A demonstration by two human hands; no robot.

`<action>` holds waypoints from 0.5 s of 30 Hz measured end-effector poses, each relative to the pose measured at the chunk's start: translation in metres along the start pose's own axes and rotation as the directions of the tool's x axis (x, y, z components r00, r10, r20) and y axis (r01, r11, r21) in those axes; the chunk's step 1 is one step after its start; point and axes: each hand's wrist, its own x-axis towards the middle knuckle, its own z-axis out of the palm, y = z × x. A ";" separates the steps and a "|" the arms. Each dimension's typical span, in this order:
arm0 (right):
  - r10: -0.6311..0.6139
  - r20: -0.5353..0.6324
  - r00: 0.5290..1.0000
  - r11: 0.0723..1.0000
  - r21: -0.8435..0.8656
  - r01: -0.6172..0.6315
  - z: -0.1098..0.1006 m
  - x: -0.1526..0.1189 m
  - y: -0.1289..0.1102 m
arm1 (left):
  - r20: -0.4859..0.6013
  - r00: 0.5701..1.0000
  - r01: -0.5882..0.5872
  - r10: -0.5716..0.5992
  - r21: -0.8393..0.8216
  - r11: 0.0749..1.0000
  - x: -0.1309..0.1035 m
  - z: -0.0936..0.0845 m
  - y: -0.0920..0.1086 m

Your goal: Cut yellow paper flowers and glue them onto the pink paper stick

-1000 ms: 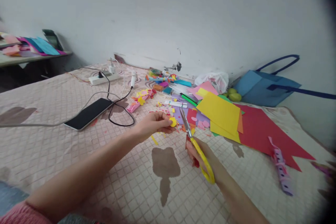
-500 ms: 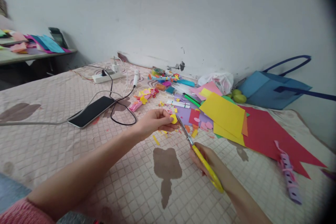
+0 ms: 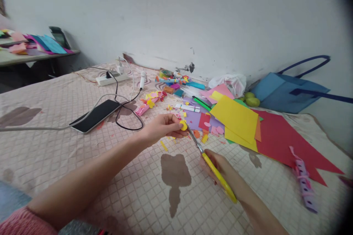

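My left hand pinches a small rounded piece of yellow paper between thumb and fingers above the table. Wrapped around the handles of yellow-handled scissors is my right hand. The scissor blades point up and left, with their tips at the right edge of the yellow piece; whether they touch it I cannot tell. Behind and below the hands lie small paper scraps in yellow, orange and pink. A purple sheet bears a red rectangle and pink cut-outs.
Yellow sheets and a large red sheet spread to the right, near a pink rolled craft piece. A blue bag leans at the wall. A black-screened phone, cables and a power strip lie left.
The yellow piece has turned slightly in my left fingers and shows a rounder outline. Both hands stay in nearly the same place, and the view has shifted a little.
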 end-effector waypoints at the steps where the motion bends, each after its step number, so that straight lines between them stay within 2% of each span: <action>1: -0.001 0.005 1.000 1.000 0.005 0.001 0.000 0.000 -0.001 | 0.003 1.000 0.003 -0.003 -0.004 1.000 0.000 0.000 0.000; 9: 0.057 0.024 0.998 0.996 0.067 -0.059 0.000 0.002 -0.003 | -0.005 0.999 0.037 -0.037 -0.033 0.999 0.002 -0.001 0.000; 15: 0.054 0.047 0.997 0.995 0.076 -0.057 0.000 0.004 0.006 | 0.019 0.999 0.045 -0.045 -0.026 0.999 0.001 -0.003 0.001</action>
